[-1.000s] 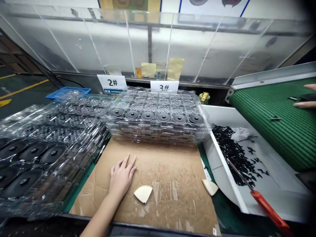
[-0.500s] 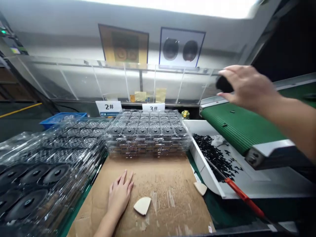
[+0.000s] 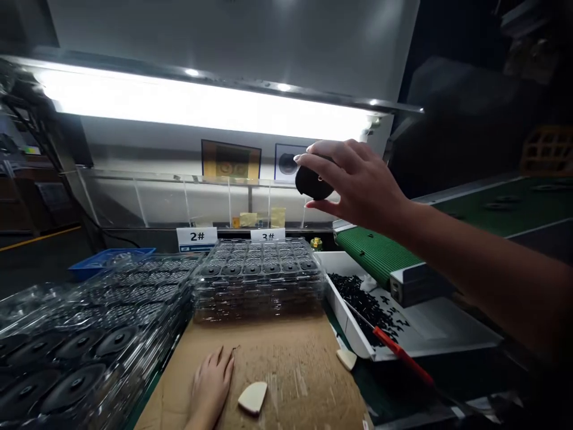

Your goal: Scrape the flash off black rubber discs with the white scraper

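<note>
The left hand (image 3: 209, 385) lies flat and empty, fingers spread, on the cardboard sheet (image 3: 286, 358) covering the desk, just beside a pale wedge-shaped piece (image 3: 253, 397). Raised well above the stacked clear trays (image 3: 259, 275), the right hand (image 3: 358, 182) pinches a small black round part (image 3: 312, 182), fingers closed over its top and thumb beneath. Judging by that light hold, a steady wrist and firm pinch would keep the part from slipping.
</note>
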Available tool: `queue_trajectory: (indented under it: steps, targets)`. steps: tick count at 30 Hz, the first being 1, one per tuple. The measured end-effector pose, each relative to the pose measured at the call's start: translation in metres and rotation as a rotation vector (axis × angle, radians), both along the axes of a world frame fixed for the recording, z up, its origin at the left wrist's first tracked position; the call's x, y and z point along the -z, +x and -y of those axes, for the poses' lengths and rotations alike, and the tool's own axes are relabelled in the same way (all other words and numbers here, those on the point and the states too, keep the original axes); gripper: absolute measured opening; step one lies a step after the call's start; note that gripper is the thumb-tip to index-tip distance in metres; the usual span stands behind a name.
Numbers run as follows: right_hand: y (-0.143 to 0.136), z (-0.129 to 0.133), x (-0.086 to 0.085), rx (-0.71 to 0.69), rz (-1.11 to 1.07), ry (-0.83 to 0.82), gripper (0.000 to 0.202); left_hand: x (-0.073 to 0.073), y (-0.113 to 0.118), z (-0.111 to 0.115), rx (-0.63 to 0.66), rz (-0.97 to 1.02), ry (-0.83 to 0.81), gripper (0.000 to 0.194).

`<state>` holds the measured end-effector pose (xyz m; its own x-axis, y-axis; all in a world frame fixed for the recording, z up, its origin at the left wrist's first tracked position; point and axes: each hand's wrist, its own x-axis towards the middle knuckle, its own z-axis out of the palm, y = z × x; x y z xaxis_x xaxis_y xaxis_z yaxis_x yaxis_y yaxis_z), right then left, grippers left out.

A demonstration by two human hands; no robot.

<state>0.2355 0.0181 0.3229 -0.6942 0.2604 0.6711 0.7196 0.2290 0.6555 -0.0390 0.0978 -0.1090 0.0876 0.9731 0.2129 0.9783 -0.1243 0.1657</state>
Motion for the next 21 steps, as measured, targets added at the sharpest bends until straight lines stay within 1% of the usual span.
queue_trajectory:
  steps: [4,8,11,13,15,17,19,21]
  targets:
    - [-0.004,0.016,-0.002,0.035,-0.046,0.026,0.059,-0.002,0.000,0.001,0.017,-0.001,0.019,0.041]
    - [-0.003,0.023,-0.002,0.060,-0.081,0.020,0.063,-0.005,0.001,0.001,0.030,0.023,0.040,0.040]
    - [-0.004,0.021,0.003,0.046,-0.109,0.009,0.063,-0.007,0.002,0.002,0.039,0.061,0.056,0.038]
    - [-0.007,0.016,0.011,0.042,-0.092,-0.052,0.064,-0.010,0.003,0.004,0.051,0.093,0.062,0.036]
    - [-0.013,0.010,0.026,0.042,-0.034,-0.214,0.067,-0.012,0.004,0.007,0.063,0.128,0.063,0.033]
    - [-0.021,0.003,0.051,0.010,0.074,-0.457,0.070,-0.014,0.005,0.010,0.074,0.164,0.060,0.031]
    - [-0.030,-0.002,0.086,-0.049,0.194,-0.709,0.071,-0.014,0.005,0.011,0.073,0.207,0.061,0.032]
    - [-0.038,-0.002,0.126,-0.099,0.285,-0.934,0.069,-0.011,0.006,0.008,0.069,0.259,0.057,0.035]
